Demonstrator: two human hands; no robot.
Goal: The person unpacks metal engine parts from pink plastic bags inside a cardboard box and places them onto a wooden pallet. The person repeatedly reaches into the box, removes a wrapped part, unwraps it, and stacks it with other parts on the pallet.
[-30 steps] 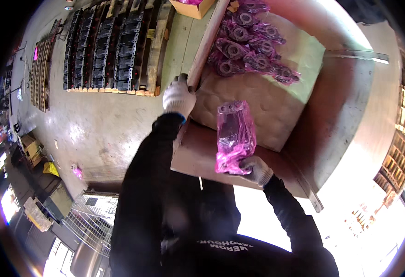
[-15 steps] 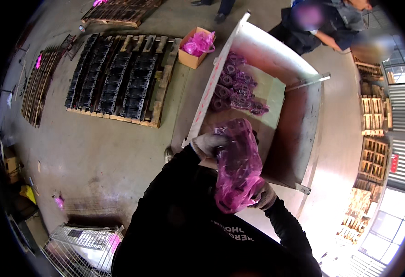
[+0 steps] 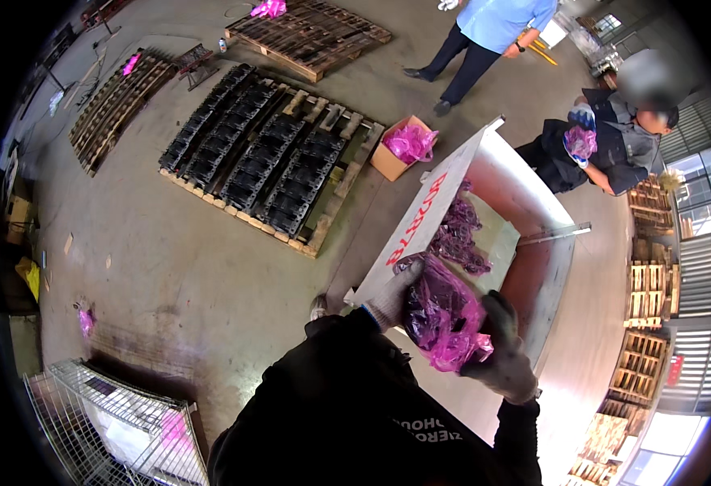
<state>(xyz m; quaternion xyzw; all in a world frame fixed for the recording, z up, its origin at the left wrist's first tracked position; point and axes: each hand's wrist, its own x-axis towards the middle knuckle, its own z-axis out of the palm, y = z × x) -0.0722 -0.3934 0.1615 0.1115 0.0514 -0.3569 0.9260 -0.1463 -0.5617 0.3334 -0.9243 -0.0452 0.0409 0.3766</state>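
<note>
A pink translucent plastic bag (image 3: 444,316), with something dark bunched inside, is in front of my chest at the near end of a big metal bin. My left hand (image 3: 392,296), in a light knit glove, grips the bag's left side. Beside its right side is my gloved right hand (image 3: 508,352), its dark-palmed fingers stretched up and apart from a grip; whether they touch the plastic I cannot tell. Inside the white-walled bin (image 3: 534,182), several pink-wrapped parts (image 3: 461,231) lie against its left wall, on cardboard (image 3: 500,243).
Left of the bin stands a cardboard box (image 3: 392,162) of pink plastic. A pallet (image 3: 311,243) bears rows of black metal parts (image 3: 262,162). One person (image 3: 497,28) stands beyond the bin; another (image 3: 615,138) holds a pink bundle at its far right. A wire cage (image 3: 121,421) stands lower left.
The bag has become more crumpled and compact and sits further right. My right hand has released its lower end and extended its fingers. The view has shifted, showing more of both people.
</note>
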